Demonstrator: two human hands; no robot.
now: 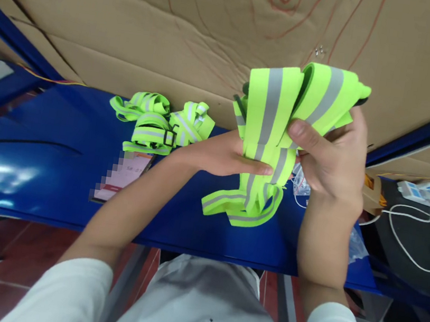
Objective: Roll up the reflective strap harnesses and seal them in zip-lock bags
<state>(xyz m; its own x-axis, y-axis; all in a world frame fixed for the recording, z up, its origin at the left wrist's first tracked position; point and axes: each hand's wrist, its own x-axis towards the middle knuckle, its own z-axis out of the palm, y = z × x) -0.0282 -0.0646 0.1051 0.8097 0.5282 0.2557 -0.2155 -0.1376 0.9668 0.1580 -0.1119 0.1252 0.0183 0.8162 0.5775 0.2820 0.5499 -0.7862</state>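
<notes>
A neon yellow-green reflective strap (273, 105) with a grey stripe is gathered in wide folded loops between my two hands, above the blue table. My left hand (227, 155) grips its lower part, thumb across the front and the other fingers hidden behind. Higher up, my right hand (334, 151) pinches the upper loops, its thumb pressed on the front. Below my left hand a looped tail of strap (253, 217) hangs over the table. Dark bits show at the upper edges of the bundle. More bundled reflective straps (154, 126), one with a black buckle (169, 138), lie left of my left hand.
A phone (122, 177), partly pixelated, lies beside my left forearm on the blue table (63, 129). Cardboard (200, 36) with red lines stands behind. To the right are a clear plastic bag (300, 181), white cables (416, 264) and a black surface (400, 235).
</notes>
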